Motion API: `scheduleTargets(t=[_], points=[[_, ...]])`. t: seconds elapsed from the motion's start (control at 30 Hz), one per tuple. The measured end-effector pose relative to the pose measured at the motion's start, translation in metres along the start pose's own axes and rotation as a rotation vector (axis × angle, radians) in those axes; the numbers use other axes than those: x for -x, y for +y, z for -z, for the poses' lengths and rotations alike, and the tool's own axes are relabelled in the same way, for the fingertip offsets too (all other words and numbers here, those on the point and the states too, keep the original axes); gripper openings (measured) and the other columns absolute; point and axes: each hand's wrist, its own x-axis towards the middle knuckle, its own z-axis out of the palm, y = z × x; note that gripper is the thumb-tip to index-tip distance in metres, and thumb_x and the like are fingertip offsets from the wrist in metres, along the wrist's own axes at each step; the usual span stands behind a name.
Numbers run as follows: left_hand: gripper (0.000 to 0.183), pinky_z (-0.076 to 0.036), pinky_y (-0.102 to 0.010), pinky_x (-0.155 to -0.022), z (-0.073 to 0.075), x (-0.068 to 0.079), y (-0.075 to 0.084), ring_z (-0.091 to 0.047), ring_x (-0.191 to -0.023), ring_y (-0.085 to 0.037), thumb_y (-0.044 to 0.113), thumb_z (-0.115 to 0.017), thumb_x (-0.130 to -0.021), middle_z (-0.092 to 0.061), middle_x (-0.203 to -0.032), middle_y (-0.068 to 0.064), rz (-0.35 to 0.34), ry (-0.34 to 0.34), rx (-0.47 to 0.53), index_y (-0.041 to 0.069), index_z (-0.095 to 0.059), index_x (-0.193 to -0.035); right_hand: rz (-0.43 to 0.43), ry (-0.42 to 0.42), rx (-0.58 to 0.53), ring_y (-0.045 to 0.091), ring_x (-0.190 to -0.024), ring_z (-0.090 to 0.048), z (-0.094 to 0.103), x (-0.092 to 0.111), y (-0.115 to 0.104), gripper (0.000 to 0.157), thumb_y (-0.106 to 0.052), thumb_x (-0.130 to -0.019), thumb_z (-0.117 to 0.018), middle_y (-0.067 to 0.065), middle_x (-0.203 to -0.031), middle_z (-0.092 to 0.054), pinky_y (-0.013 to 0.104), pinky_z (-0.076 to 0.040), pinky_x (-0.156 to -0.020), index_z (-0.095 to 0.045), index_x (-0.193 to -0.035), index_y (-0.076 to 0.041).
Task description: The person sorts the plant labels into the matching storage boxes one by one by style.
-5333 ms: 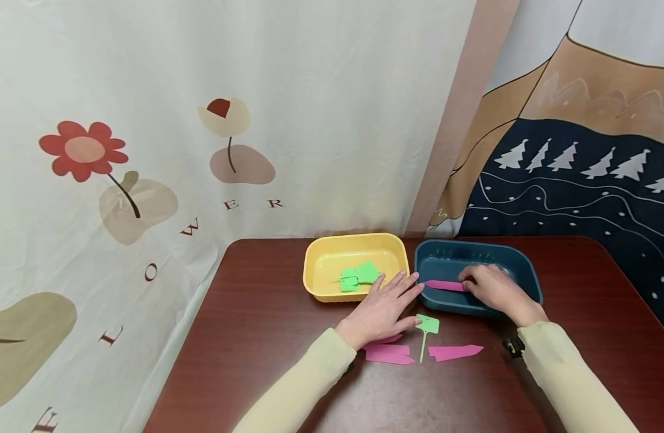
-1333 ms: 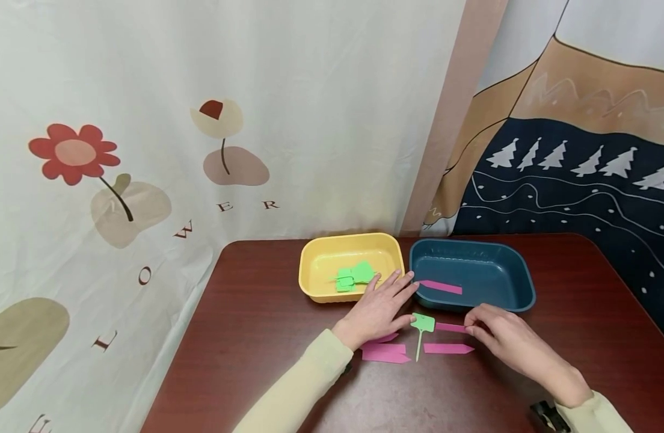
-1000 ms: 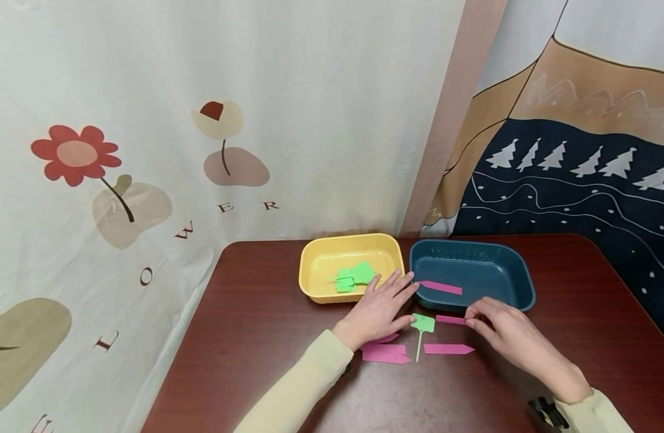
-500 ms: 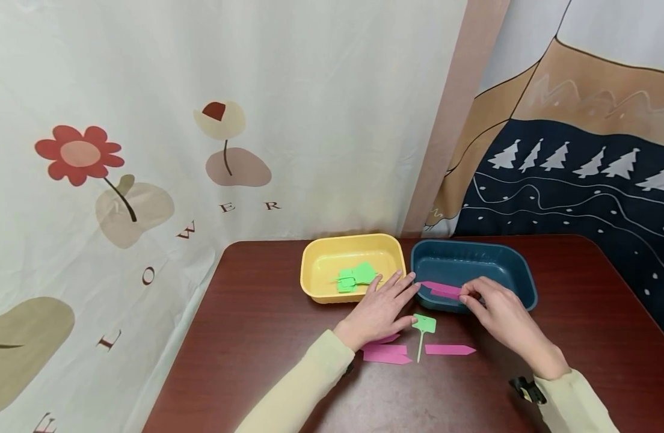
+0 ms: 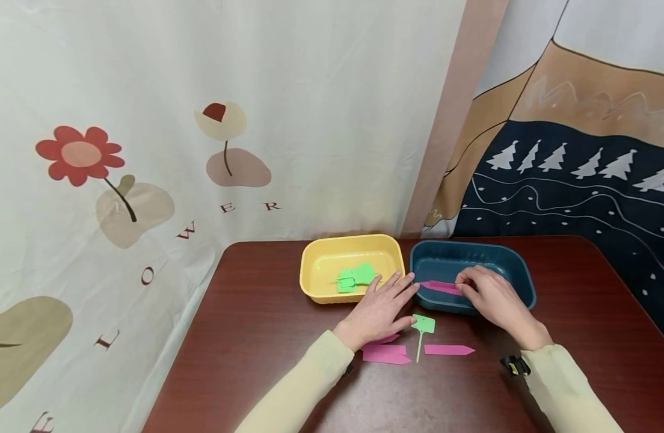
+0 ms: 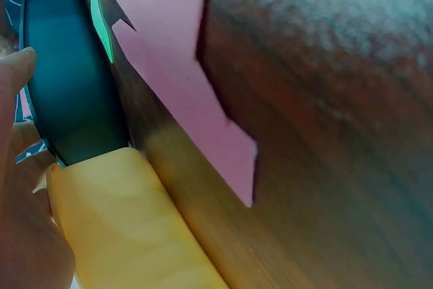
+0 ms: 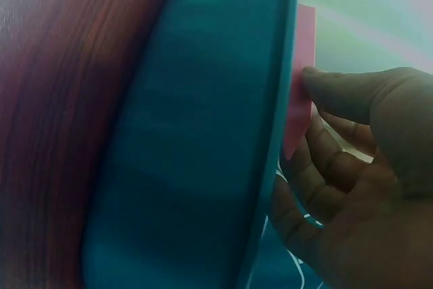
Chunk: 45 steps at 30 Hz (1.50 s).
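Note:
My right hand is over the blue bin, its thumb and fingers pinching the end of a pink plant label. The label lies lengthwise just inside the bin's near side, its far tip toward the left; another pink label overlaps it there. My left hand lies with fingers spread and straight across the near right corner of the yellow bin, fingertips close to the blue bin. By its thumb lies a green T-shaped plant label. Several green labels are in the yellow bin.
On the brown table, several pink labels lie partly under the left hand and wrist. One more pink label lies to the right of the green one. A printed curtain hangs behind the table's back edge.
My right hand picked a pink label off the table, lifted it over the blue bin's near rim and moved it in beside the label there. The left hand has stayed put.

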Motion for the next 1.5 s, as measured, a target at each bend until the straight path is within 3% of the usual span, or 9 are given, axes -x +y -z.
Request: scheduleTargets(t=[0.33, 0.93, 1.3, 1.5], points=[[0.072, -0.021, -0.056, -0.123, 0.000, 0.000, -0.001, -0.018, -0.158, -0.023, 0.058, -0.051, -0.103, -0.024, -0.171, 0.000, -0.001, 0.004, 0.001, 0.021, -0.035, -0.163, -0.070, -0.133, -0.019, 0.020, -0.080, -0.056, -0.006, -0.021, 0.005, 0.004, -0.009, -0.097, -0.072, 0.001, -0.086, -0.065, 0.044, -0.053, -0.076, -0.073, -0.099, -0.006], [0.074, -0.025, -0.057, -0.121, -0.002, -0.001, -0.001, -0.021, -0.157, -0.022, 0.059, -0.053, -0.102, -0.025, -0.171, 0.002, -0.006, 0.012, -0.049, 0.022, -0.035, -0.163, -0.080, -0.237, -0.034, 0.018, -0.076, -0.054, -0.018, -0.035, 0.013, 0.009, -0.006, -0.099, -0.067, 0.000, -0.080, -0.059, 0.035, -0.044, -0.068, -0.073, -0.093, -0.008], [0.074, -0.025, -0.056, -0.121, -0.003, -0.002, -0.001, -0.019, -0.158, -0.021, 0.060, -0.052, -0.102, -0.024, -0.171, 0.002, -0.005, 0.011, -0.056, 0.023, -0.034, -0.164, -0.082, -0.256, -0.020, 0.019, -0.077, -0.055, -0.020, -0.039, 0.014, 0.010, -0.004, -0.099, -0.065, 0.001, -0.081, -0.061, 0.037, -0.047, -0.070, -0.074, -0.094, -0.006], [0.074, -0.025, -0.056, -0.122, -0.004, -0.002, -0.002, -0.019, -0.158, -0.021, 0.061, -0.052, -0.102, -0.023, -0.171, 0.002, -0.005, 0.007, -0.061, 0.023, -0.035, -0.163, -0.068, -0.228, 0.007, 0.024, -0.085, -0.061, -0.021, -0.039, 0.013, 0.013, -0.007, -0.099, -0.067, 0.008, -0.094, -0.071, 0.052, -0.055, -0.083, -0.077, -0.106, -0.002]])
